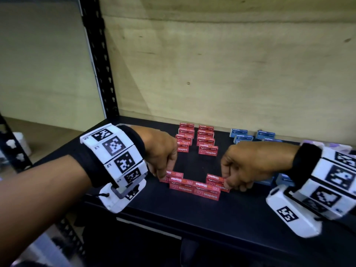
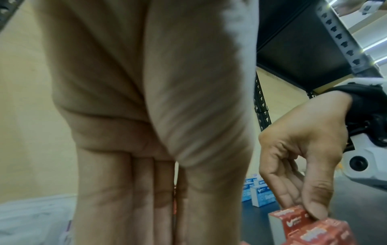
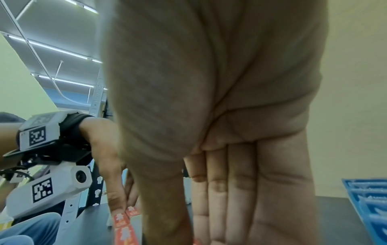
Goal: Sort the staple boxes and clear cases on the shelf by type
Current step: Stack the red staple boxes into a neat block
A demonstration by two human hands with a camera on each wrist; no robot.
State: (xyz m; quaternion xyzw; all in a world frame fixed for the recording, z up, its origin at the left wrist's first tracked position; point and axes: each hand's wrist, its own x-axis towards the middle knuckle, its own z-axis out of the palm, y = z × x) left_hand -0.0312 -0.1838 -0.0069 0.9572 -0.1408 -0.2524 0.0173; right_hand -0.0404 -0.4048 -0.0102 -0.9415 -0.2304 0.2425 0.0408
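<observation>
Together both hands [image 1: 163, 155] [image 1: 242, 166] pinch red staple boxes [image 1: 194, 185] on shelf [image 1: 240, 212].

blue staple boxes [image 1: 269, 181] partly behind right hand [image 1: 248, 166], small print unreadable

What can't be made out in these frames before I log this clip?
- Clear cases: a pale blurred patch at the head view's right edge, behind the right hand; type unreadable.
- Blue cardboard staple boxes: the right hand and wristband cover the nearer ones.
- Front row of red cardboard staple boxes: both wrist views are filled by palms; the left hand covers its end box.
</observation>
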